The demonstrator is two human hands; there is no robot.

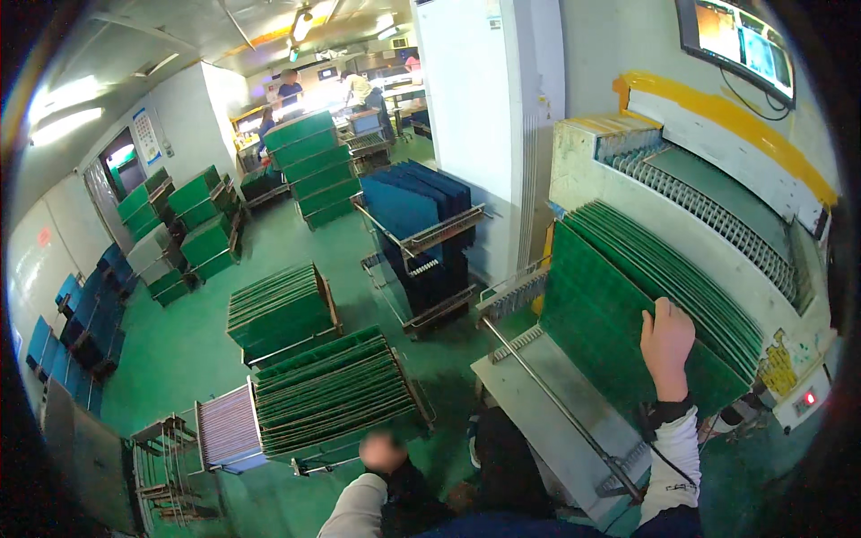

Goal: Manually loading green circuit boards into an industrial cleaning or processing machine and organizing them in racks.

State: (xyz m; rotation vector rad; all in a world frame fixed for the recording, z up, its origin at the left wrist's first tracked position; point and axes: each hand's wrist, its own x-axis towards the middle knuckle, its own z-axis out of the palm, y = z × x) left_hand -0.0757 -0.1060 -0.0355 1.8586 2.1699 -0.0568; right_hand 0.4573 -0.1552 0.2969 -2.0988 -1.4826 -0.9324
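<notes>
My right hand (668,345) is at the upper edge of the front green board (601,318) on the right, its fingers curled over the edge. That board leans against a tight row of upright green boards (668,269) in a rack. A dark band and a thin cord circle my right wrist. Lower down, my left hand (383,451) is a blur at the end of a light sleeve, so its fingers cannot be made out. It is nearest to a rack full of green boards (332,399).
A metal stand with a long rod (565,408) lies in front of the right rack. Behind is a pale machine with a row of rollers (708,229). Blue boards (413,202) stand in a rack ahead. More green stacks (309,166) and several people are farther back.
</notes>
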